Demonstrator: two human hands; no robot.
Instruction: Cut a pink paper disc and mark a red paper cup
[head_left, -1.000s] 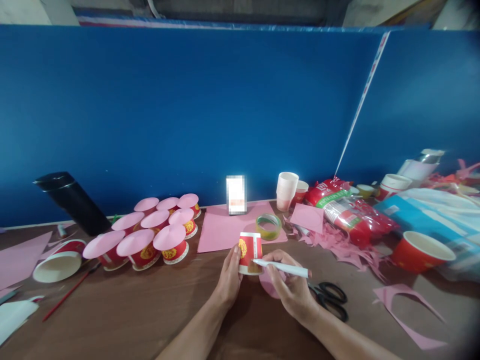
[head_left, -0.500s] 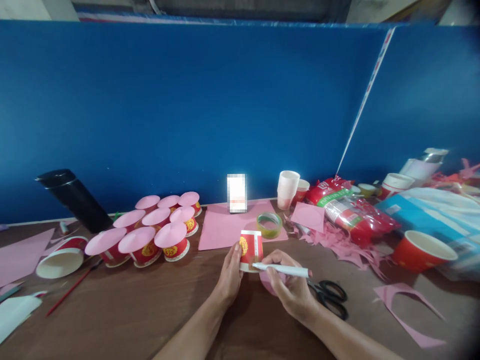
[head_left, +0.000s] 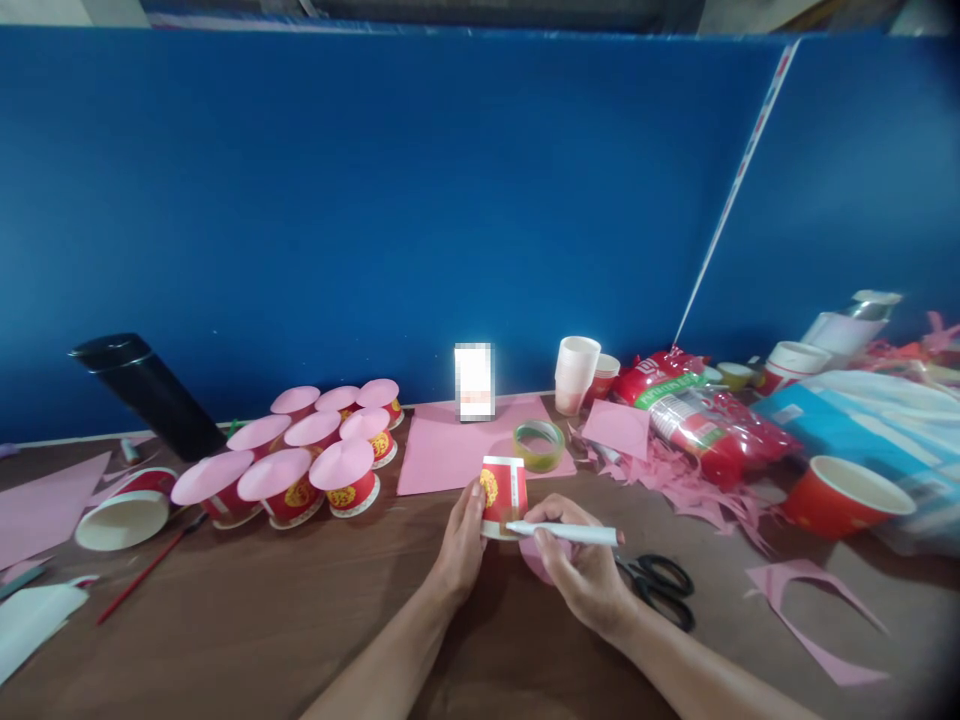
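Note:
My left hand point(head_left: 459, 545) grips the side of an upside-down red paper cup point(head_left: 503, 495) with a yellow emblem, standing on the brown table point(head_left: 262, 630). My right hand point(head_left: 585, 578) pinches a white pen point(head_left: 564, 533) whose tip touches the cup's rim at the bottom. A pink paper circle point(head_left: 538, 558) lies under my right hand, mostly hidden by the fingers.
Several upturned red cups with pink paper discs point(head_left: 311, 462) cluster at the left. Also here: a pink sheet point(head_left: 450, 450), tape roll point(head_left: 538, 445), black scissors point(head_left: 660, 588), black flask point(head_left: 150, 395), white cup stack point(head_left: 576, 374), bagged cups point(head_left: 697, 420), red bowl point(head_left: 844, 495), pink scraps point(head_left: 806, 610).
The view has shifted slightly; both hands stay on the cup and pen, with the pen tip held at the cup's lower rim.

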